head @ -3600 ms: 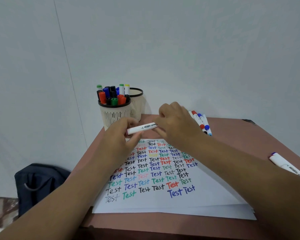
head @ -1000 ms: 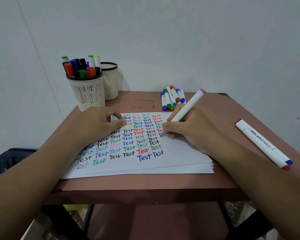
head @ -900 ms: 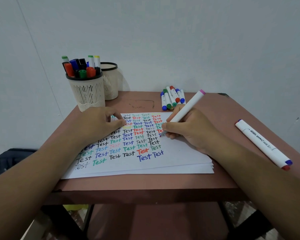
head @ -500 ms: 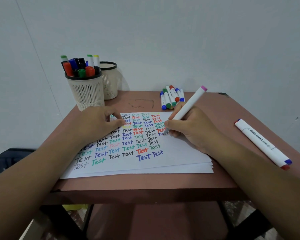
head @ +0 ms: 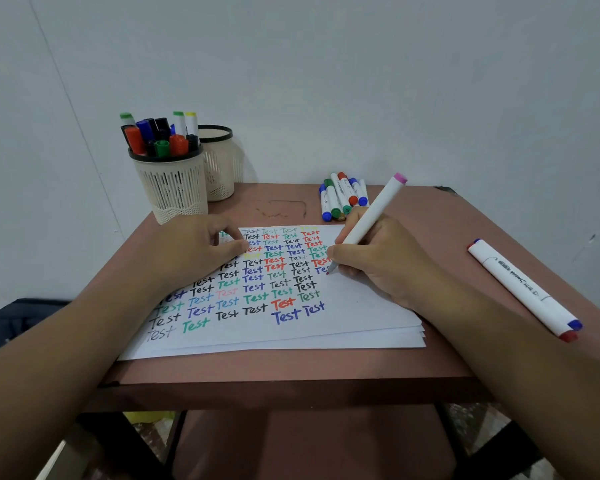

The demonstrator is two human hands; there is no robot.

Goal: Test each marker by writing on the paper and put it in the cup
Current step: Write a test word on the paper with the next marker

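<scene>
While its tip touches the paper (head: 343, 306) at the right end of a row of coloured "Test" words, the white marker (head: 371, 213) with the pink end cap leans up and away from the person, gripped by the right hand (head: 378, 261) with fingers (head: 336, 252) clenched round the lower barrel.

Paper: a small stack of white sheets lying on the bench (head: 291, 368), the top one filled with rows of "Test" in black, blue, green, red and pink.

Left hand (head: 194, 251): rests on the paper's left part, fingers curled, thumb and forefinger pinched together; whether they hold anything cannot be told.

Cup (head: 170, 188): a cream mesh holder with a dark rim at the bench's far left corner, crowded with upright markers in red, blue, green, black and yellow caps. Second cup (head: 219, 164) just behind it to the right.

Loose markers (head: 342, 197): a bunch lying at the far edge, just beyond the right hand.

Two markers (head: 523, 289): side by side on the right of the bench, blue and red ends toward the person.

Dark bag (head: 18, 317): on the floor, left of the bench.
</scene>
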